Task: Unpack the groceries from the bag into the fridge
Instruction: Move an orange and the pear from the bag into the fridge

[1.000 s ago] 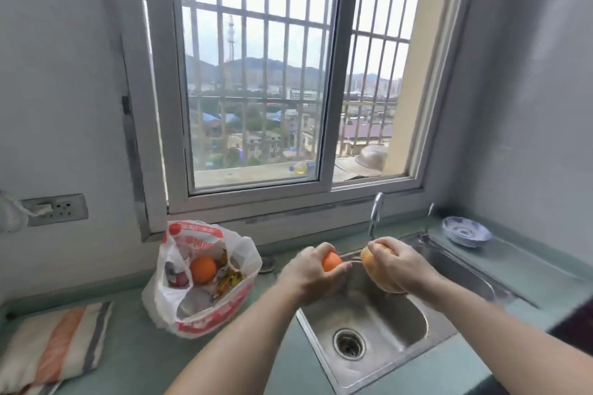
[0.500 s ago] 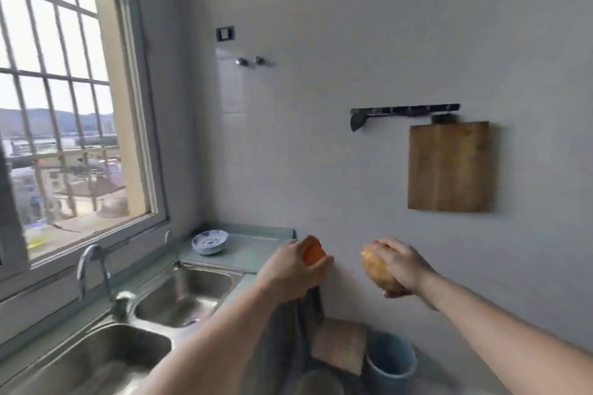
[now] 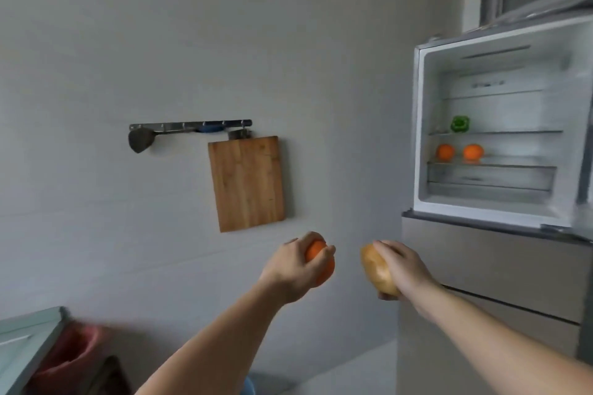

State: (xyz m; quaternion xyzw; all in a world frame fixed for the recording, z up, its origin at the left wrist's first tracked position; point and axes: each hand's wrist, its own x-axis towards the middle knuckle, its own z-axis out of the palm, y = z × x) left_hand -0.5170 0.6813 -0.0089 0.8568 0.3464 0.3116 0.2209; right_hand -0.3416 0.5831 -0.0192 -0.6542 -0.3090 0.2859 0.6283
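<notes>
- The wall (image 3: pixel 160 42) is filling most of the view, plain and grey.
- The fridge (image 3: pixel 449 250) is standing at the right with its upper compartment showing open; its grey lower drawer fronts are sitting shut below.
- Inside the fridge, a green pepper (image 3: pixel 459 124) is sitting on one glass shelf, and two oranges (image 3: pixel 445 151) are lying side by side, apart, on the shelf beneath it.
- A wooden board (image 3: pixel 246 183) is hanging flat against the wall from a metal rail (image 3: pixel 189 125), left of the fridge; a dark spatula (image 3: pixel 139 140) is hanging at the rail's left end.
- The corner of the desk (image 3: pixel 19 340) is showing at the lower left, with a blurred red bag (image 3: pixel 73 353) just beside it.
- The left hand (image 3: pixel 293 269) is reaching forward in mid-air below the board, its fingers (image 3: pixel 324 252) curling round an orange (image 3: pixel 321 266) and gripping it.
- The right hand (image 3: pixel 404 269) is reaching out near the fridge's lower front, its fingers (image 3: pixel 390 247) wrapping over a potato (image 3: pixel 377 269) and holding it tilted.
- The orange and the potato are hanging near each other, not touching, both outside the fridge and lower than its open compartment.
</notes>
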